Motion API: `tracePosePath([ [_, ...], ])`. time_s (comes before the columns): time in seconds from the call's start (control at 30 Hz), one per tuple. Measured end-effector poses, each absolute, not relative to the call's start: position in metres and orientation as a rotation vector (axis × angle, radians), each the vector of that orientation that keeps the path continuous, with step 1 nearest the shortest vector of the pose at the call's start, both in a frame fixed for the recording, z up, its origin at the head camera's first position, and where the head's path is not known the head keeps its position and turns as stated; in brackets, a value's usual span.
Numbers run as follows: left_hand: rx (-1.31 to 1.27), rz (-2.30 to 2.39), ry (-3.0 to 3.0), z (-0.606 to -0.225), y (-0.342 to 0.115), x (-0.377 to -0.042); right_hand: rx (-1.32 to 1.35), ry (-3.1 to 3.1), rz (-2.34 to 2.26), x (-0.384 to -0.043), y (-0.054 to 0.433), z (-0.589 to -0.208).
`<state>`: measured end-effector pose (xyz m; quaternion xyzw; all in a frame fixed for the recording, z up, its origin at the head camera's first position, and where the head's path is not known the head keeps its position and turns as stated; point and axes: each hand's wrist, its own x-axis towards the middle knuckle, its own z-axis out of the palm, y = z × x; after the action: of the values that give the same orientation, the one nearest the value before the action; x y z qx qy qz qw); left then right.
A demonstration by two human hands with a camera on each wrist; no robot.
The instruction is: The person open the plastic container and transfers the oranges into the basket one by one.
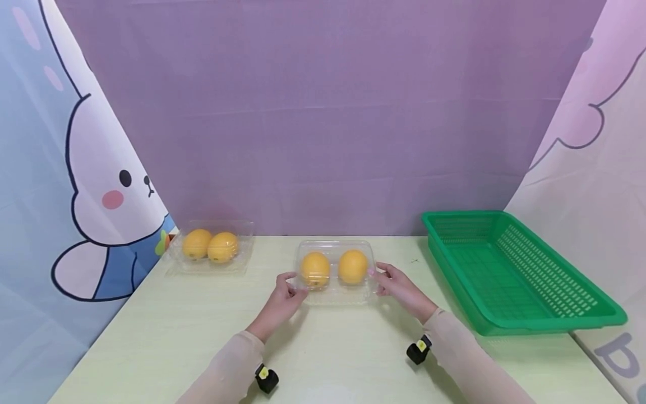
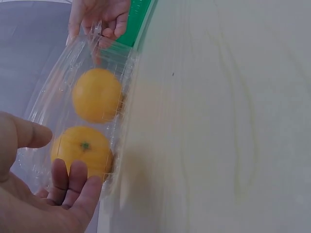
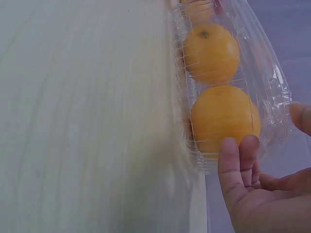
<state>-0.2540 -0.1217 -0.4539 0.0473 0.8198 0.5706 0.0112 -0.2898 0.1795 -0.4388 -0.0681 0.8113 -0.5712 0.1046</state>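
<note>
A clear plastic clamshell box (image 1: 335, 298) with two oranges (image 1: 353, 266) in it is in the middle of the head view, near the table's far side. My left hand (image 1: 282, 297) holds its left end, thumb and fingers spread around the corner. At the opposite end my right hand (image 1: 401, 287) grips the box between thumb and fingers. In the left wrist view, fingertips overlap the nearer orange (image 2: 85, 148) through the plastic. The right wrist view shows the thumb at the lid's edge and fingers (image 3: 229, 162) along the box's front.
Another clear box (image 1: 245, 231) holding two oranges (image 1: 222, 247) stands at the table's back left. A green plastic basket (image 1: 454, 278) with slotted sides is on the right. Behind the table (image 1: 348, 359) hangs a purple cloth (image 1: 328, 123).
</note>
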Motion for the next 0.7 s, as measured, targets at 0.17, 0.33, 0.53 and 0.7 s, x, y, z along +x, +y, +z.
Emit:
tracePosePath([
  [0.17, 0.111, 1.799, 2.531, -0.4539, -0.1222, -0.2546, -0.202, 2.394, -1.683, -0.2904, 0.1793, -0.439],
  [0.33, 0.081, 1.775, 2.553, -0.4523, -0.1244, -0.2565, -0.207, 2.39, -1.68, -0.2907, 0.1791, -0.4389],
  [0.53, 0.073, 1.8, 2.531, -0.451, -0.1273, -0.2606, -0.198, 2.381, -1.694, -0.2906, 0.179, -0.4384],
  [0.7, 0.07, 1.803, 2.542, -0.4475, -0.1291, -0.262, -0.215, 2.385, -1.693, -0.2896, 0.1797, -0.4376],
])
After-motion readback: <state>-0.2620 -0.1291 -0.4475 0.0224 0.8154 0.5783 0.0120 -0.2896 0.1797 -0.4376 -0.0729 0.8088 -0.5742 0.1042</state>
